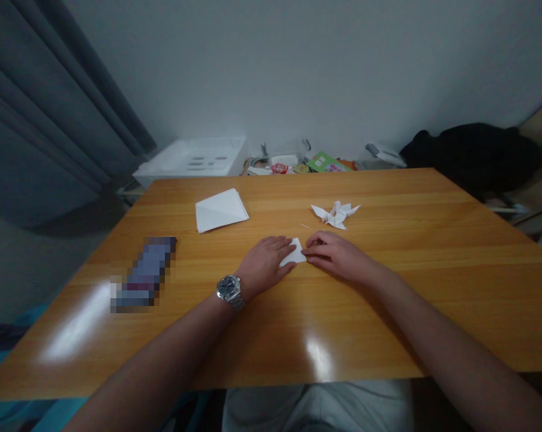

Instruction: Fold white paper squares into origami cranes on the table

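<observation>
A small white piece of folded paper (297,254) lies flat on the wooden table between my two hands. My left hand (267,259) rests on its left part, palm down with the fingers stretched out, pressing it to the tabletop and covering that side. At the right edge of the paper, the bent fingers of my right hand (332,253) come together on its corner. Just beyond my right hand sits a group of folded white paper cranes (337,214), wings spread. A stack of white paper sheets (221,210) lies farther back on the left.
A blurred-out phone-like object (147,273) lies on the left of the wooden table (261,336). Past the far edge stand a white plastic container (194,157) and assorted items, including a green booklet (327,162). Something black (473,156) is heaped at the back right.
</observation>
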Demonstrator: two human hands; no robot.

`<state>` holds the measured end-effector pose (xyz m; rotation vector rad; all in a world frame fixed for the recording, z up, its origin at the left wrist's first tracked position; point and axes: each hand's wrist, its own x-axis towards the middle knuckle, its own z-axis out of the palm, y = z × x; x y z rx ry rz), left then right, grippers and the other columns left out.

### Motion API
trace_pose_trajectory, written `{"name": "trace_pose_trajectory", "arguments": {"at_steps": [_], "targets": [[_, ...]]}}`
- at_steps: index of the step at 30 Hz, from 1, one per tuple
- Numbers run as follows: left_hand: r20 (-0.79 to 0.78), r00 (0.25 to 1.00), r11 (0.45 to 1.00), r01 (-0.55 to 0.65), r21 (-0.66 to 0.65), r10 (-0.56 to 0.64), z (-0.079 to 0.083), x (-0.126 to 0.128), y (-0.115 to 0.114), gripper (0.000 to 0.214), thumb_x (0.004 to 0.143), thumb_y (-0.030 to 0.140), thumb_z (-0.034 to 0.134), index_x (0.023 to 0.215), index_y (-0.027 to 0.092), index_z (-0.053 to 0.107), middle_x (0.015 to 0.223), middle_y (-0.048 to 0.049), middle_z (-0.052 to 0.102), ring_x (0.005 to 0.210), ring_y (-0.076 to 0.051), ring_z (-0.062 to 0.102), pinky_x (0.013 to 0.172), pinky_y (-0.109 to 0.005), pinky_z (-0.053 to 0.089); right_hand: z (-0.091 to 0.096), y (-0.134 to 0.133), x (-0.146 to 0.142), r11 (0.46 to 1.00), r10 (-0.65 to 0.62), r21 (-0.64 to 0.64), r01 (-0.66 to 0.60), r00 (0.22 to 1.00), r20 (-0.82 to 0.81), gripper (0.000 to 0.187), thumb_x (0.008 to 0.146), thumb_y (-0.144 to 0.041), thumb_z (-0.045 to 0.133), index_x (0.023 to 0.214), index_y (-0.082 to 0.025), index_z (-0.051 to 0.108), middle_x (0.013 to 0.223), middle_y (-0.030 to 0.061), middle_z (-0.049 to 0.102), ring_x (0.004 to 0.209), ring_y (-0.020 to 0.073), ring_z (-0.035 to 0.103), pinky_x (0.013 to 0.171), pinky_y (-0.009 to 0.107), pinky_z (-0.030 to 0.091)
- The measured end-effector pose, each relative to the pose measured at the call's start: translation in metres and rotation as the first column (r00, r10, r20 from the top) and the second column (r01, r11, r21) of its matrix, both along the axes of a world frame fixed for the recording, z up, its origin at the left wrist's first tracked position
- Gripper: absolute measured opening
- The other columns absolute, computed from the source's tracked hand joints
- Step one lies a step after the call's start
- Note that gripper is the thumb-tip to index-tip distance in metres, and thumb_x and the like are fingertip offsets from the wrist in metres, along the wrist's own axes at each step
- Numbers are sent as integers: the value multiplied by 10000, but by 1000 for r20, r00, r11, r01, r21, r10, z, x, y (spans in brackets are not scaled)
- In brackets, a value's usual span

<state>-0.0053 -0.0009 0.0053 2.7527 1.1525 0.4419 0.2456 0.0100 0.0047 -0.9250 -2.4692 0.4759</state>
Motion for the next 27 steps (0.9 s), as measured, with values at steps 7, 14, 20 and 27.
{"name": "trace_pose_trajectory", "arguments": {"at_steps": [7,14,20,27], "targets": [[27,1000,999,-11,-43,12,3,1,-2,416,997,333,489,1360,164,599,1436,-130,575,1294,-254,570,1108,-399,454,-3,3,-4,999,39,-18,-41,996,-82,195,956,-220,599,1085,-221,745,1132,96,679,1061,223,617,943,394,495],[37,999,999,-2,-34,3,2,1,-2,405,1001,340,489,1346,166,610,1443,-100,572,1285,-241,575,1098,-383,474,-7,7,0,997,48,-48,-54,991,-125,175,955,-244,614,1068,-225,746,1106,90,677,1042,217,621,935,399,506],[35,999,1000,-13,-23,14,1,2,-2,379,1020,335,448,1324,193,625,1424,-72,593,1255,-220,599,1072,-367,498,-6,6,-1,997,31,-65,-40,989,-144,158,956,-242,608,1031,-234,747,1095,82,673,1025,213,622,929,397,512],[80,997,1000,-8,-24,10,-2,2,-1,373,1030,324,431,1301,181,642,1396,-84,614,1245,-222,604,1071,-378,500,-5,5,-1,996,32,-73,-43,989,-144,147,936,-256,644,1039,-225,744,1080,82,671,1020,212,623,922,377,506]]}}
